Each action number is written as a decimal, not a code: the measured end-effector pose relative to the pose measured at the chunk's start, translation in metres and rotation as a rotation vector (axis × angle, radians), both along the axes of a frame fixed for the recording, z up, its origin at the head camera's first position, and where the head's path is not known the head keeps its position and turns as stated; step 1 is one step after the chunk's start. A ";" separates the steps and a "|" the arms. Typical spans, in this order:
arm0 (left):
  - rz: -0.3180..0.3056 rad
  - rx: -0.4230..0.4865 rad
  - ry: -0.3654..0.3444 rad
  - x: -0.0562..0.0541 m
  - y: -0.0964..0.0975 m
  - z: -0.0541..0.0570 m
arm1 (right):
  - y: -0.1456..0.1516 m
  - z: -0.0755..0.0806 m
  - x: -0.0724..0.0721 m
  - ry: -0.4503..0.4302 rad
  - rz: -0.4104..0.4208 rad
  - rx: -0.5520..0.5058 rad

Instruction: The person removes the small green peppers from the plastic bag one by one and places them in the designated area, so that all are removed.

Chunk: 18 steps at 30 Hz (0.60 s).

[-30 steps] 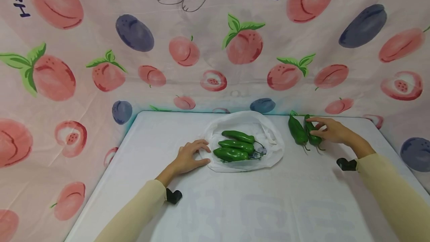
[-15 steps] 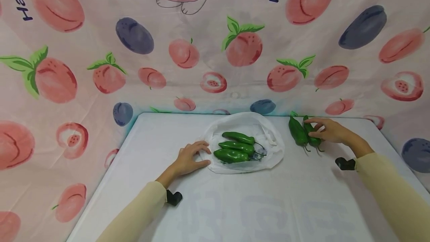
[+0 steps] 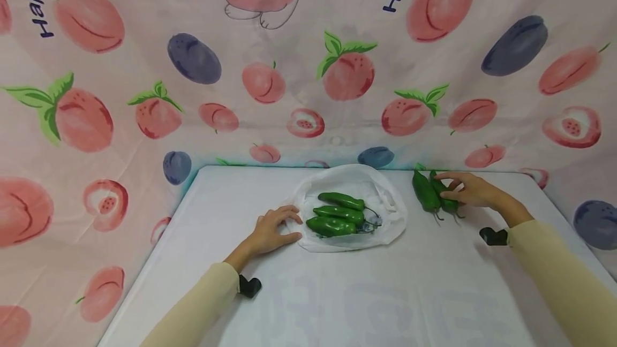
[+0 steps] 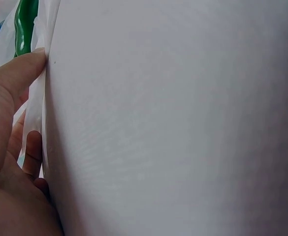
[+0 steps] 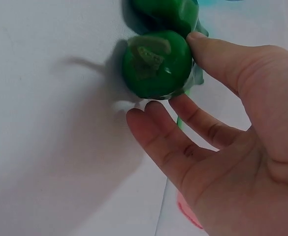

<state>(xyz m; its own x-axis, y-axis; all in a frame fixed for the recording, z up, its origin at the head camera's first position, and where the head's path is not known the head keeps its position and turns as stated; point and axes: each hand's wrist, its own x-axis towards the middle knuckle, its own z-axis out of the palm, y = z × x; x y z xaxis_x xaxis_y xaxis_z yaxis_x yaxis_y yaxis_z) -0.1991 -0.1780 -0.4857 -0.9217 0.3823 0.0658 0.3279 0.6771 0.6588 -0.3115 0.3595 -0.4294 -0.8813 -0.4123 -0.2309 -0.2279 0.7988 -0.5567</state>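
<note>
Three long green peppers (image 3: 337,213) lie side by side on a white plastic bag (image 3: 391,232) spread on the table. At the bag's left edge is my left hand (image 3: 271,230), thumb and fingers spread, fingertips resting on the thin plastic. The left wrist view shows the thumb (image 4: 28,66) at the bag's edge, near a pepper (image 4: 25,27). To the right of the bag, my right hand (image 3: 474,190) holds a green pepper (image 5: 156,66) between thumb and fingers. Another green pepper (image 3: 426,193) lies close against its left side. Both have thin curved stems towards me.
The white table (image 3: 347,293) extends in front of the bag and out to both sides. Behind its far edge hangs a pink cloth (image 3: 337,127) printed with peaches and plums. A dark wrist mount (image 3: 249,286) sits by the left sleeve, another mount (image 3: 494,236) by the right.
My right hand has shifted slightly left with its pepper, whose far end now leans closer to the pepper beside it. My left hand stays at the bag's edge. The head view tilts slightly upward.
</note>
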 end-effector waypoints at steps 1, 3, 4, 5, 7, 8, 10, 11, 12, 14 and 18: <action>0.000 -0.001 -0.005 0.000 0.000 -0.001 | 0.000 0.000 0.000 -0.005 0.002 0.000; -0.001 -0.009 -0.013 0.000 0.000 -0.002 | 0.000 0.000 0.002 -0.010 0.012 -0.004; -0.002 -0.010 -0.016 0.000 0.000 -0.003 | 0.001 0.001 0.002 -0.011 0.018 -0.006; -0.003 -0.012 -0.017 0.000 0.000 -0.003 | 0.001 0.001 0.003 -0.012 0.022 -0.009; -0.002 -0.009 -0.016 0.000 0.001 -0.004 | 0.000 0.003 0.005 -0.016 0.025 -0.021; -0.002 -0.007 -0.012 0.000 0.000 -0.004 | 0.000 0.004 0.005 -0.018 0.025 -0.028; -0.003 -0.002 -0.006 0.000 0.000 -0.004 | 0.000 0.006 0.006 -0.022 0.024 -0.037; -0.003 -0.003 -0.003 0.000 0.000 -0.004 | -0.001 0.007 0.006 -0.026 0.020 -0.041; -0.004 -0.003 0.000 0.000 0.000 -0.004 | -0.001 0.008 0.007 -0.029 0.016 -0.042; -0.006 -0.003 0.003 0.000 -0.001 -0.004 | 0.000 0.010 0.008 -0.030 0.013 -0.034; -0.006 -0.003 0.008 -0.001 -0.001 -0.003 | 0.001 0.015 0.010 -0.010 0.007 -0.008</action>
<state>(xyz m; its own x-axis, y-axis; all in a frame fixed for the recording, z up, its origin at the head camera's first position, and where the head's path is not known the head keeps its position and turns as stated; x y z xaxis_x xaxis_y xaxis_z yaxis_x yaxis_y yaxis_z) -0.2001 -0.1788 -0.4886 -0.9189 0.3879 0.0716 0.3368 0.6771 0.6542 -0.3018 0.3610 -0.4143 -0.8761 -0.4203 -0.2363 -0.2278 0.7928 -0.5654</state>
